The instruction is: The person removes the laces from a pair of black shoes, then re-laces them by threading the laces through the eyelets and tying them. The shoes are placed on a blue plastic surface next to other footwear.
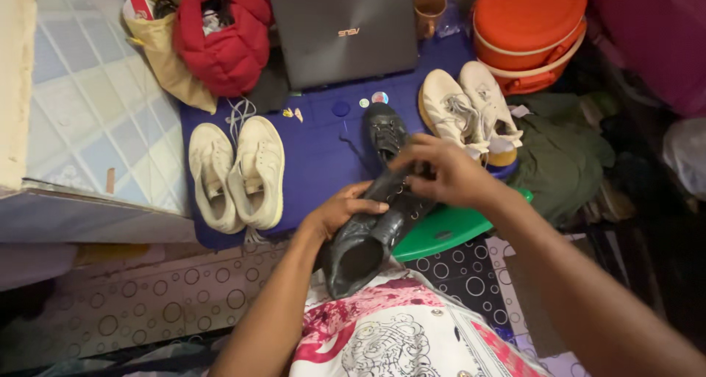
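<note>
Before you lies a dark blue mat [323, 156] spread on the floor, and nearly everything sits on it or at its edge. At the far side a closed grey laptop [344, 27] rests flat, with a red bag [224, 42] to its left and a round orange case [529, 24] to its right. A pair of cream sneakers [239, 175] lies side by side on the left part of the mat, soles down; a second cream pair [471, 108] lies on the right, laces loose. A green oval lid or board [448, 230] pokes out from under your work, near your lap.

The thing in hand is a black leather lace-up shoe [368, 237], tilted with its opening toward you and its toe toward the mat. Its partner, a second black shoe [386, 130], stands just beyond, on the mat. Your left hand [342, 211] is curled over the side of the held shoe near the collar, steadying it. Your right hand [441, 171] is closed over the lacing area, fingertips pressed together as if pinching a lace or eyelet; what exactly is pinched is hidden by the fingers.

As a judgement, the work on this shoe looks midway: its leather shows a dull sheen, its laces are not visibly tied, and the other black shoe waits untouched.
</note>
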